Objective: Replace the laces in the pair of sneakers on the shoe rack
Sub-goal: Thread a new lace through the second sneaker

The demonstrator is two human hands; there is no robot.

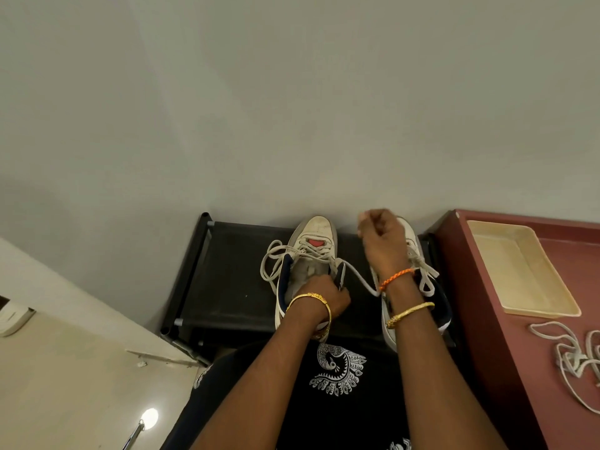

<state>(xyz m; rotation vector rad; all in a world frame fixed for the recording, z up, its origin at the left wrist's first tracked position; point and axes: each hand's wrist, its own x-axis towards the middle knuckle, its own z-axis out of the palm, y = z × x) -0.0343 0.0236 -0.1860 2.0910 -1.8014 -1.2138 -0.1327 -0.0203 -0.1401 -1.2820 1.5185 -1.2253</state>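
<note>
Two white sneakers stand on the black shoe rack (pixel 224 287), toes toward the wall. On the left sneaker (pixel 316 235), a loose white lace (pixel 276 264) is partly threaded. My left hand (pixel 328 295) grips this sneaker at its tongue and collar. My right hand (pixel 380 235) is raised above the rack with its fingers curled, pinching one end of that lace, which runs taut from the eyelets past my wrist. The right sneaker (pixel 418 264) sits largely behind my right arm, still laced with a bow.
A dark red cabinet top (pixel 519 352) adjoins the rack on the right. It carries a cream tray (pixel 519 271) and a loose pile of white laces (pixel 574 355). A plain wall rises behind the rack. Pale floor lies to the left.
</note>
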